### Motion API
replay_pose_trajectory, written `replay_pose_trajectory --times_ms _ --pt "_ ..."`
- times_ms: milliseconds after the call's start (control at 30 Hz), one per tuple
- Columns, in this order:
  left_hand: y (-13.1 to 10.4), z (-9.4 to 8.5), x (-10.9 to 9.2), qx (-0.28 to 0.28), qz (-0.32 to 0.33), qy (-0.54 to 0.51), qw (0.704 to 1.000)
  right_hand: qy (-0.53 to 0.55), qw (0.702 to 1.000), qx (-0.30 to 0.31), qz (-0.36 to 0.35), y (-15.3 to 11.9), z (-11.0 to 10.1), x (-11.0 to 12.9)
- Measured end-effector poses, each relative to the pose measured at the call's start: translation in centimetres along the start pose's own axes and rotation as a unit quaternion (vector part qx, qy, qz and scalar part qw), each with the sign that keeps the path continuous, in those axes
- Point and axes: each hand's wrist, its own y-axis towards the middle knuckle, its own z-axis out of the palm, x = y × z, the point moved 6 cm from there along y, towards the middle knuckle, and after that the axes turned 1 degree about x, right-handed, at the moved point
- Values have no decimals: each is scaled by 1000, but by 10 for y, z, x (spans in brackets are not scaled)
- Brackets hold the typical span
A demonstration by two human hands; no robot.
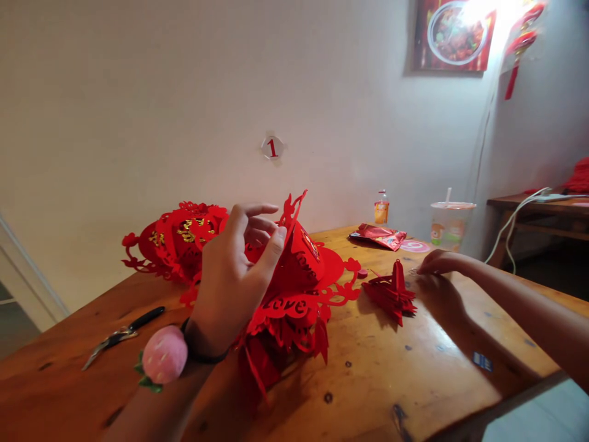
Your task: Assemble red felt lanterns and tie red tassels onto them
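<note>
1. I'm seeing bright red on the centre decoration (329, 264), with dark "love" lettering.
2. Left decoration (172, 245): red, gold patterning.
3. Table (368, 368): orangey-brown, dark knots.
4. Strawberry charm (164, 354): pink, pale specks, green leaves.
5. Wall sign (272, 148): whitish, red 1.

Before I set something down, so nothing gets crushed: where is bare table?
Bare wood lies between the folded red piece and blue label, and between the pliers and gold-marked lantern. Crowded: mid-table, below the left hand; far right, with packet and cup.

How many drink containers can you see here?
2: a small bottle behind the shiny red packet, and a clear cup with a straw, beyond the right hand. Others could be hidden.
</note>
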Motion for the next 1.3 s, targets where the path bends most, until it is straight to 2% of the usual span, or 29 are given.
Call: replay_pose_trajectory --times_ms 167,233,300,367,467,533,600,667,733,800,867,1033,1100,1167,1233,1300 --pt "3 -3 3 6 -10 14 1000 -48 994 73 61 9 1 -1" --pt "5 -3 5 20 -14 32 999 -48 993 84 66 18 1 10" --pt "7 -2 9 48 -17 61 997 -40 994 86 60 29 3 31" --pt "8 2 12 84 -13 96 992 -20 996 78 41 40 7 66" --pt "6 11 19 144 -13 143 979 43 998 44 -8 45 15 139" --pt "5 17 24 165 -21 170 971 75 995 36 -56 39 24 193" --pt "4 21 27 163 -18 197 967 102 987 58 -114 26 37 242" --pt "5 22 28 155 -3 219 963 112 976 97 -159 10 54 277" --pt "5 23 30 155 9 221 963 123 966 113 -196 -2 68 296" --pt "6 22 31 142 12 201 969 131 962 113 -212 -8 80 298" --pt "6 19 34 120 7 174 977 114 967 100 -206 -5 88 287" --pt "7 20 36 92 -2 130 987 46 989 62 -126 27 96 230" --pt "7 19 33 76 6 134 988 11 993 98 -66 38 106 204" --pt "5 18 27 58 21 149 987 -25 983 180 12 40 121 179" --pt "2 17 17 45 39 164 985 -16 960 271 75 31 137 163" --pt "-2 16 6 42 54 174 982 61 954 290 52 23 143 163"
